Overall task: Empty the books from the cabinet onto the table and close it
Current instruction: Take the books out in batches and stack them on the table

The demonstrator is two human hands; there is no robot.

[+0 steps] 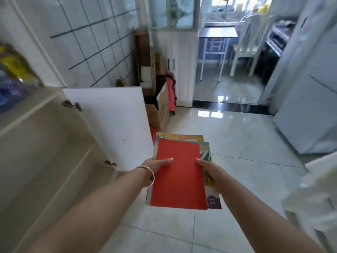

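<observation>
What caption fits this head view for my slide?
Both hands, left hand and right hand, carry a stack of books past the open cabinet door.

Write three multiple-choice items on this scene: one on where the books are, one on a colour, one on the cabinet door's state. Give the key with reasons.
1. Where is the stack of books?
A. On a chair
B. Held over the tiled floor
C. Inside the cabinet

2. What colour is the top book?
A. Red
B. Blue
C. Black

3. How does the white cabinet door stand?
A. Shut
B. Taken off
C. Swung open

Key: 1 B, the left hand and right hand grip the stack's two sides above the floor. 2 A, its plain cover is red. 3 C, the door juts out from the cabinet front, beside the left forearm.
</observation>
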